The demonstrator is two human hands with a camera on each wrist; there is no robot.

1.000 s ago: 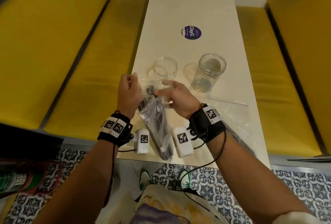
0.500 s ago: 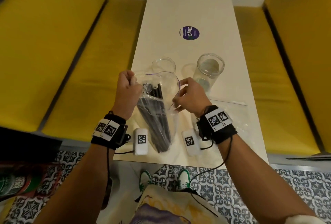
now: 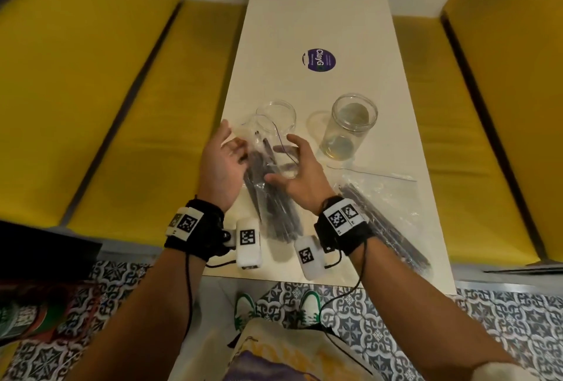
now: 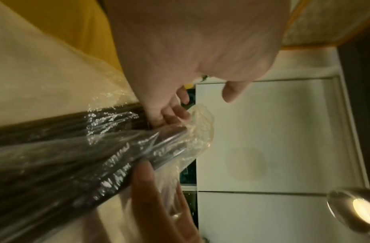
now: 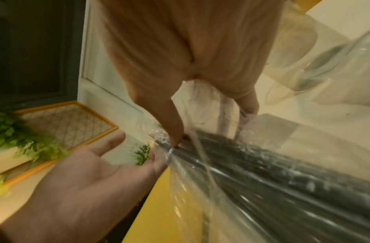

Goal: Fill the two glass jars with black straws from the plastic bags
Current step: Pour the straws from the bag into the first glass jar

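A clear plastic bag full of black straws lies tilted between my hands, its mouth pulled wide towards the left glass jar. My left hand is open, palm facing the bag, fingers touching its side. My right hand has its fingers spread on the other side. Its thumb touches the straw tips at the bag's mouth. The right glass jar stands apart. No straws show in either jar.
A second bag of black straws lies at the near right of the white table. A purple round sticker sits mid-table. Yellow benches run along both sides. The table's near edge is just below my wrists.
Both hands have let go of the bag's mouth edges and spread open on either side of the bag. The bag has sunk lower and its mouth has narrowed.
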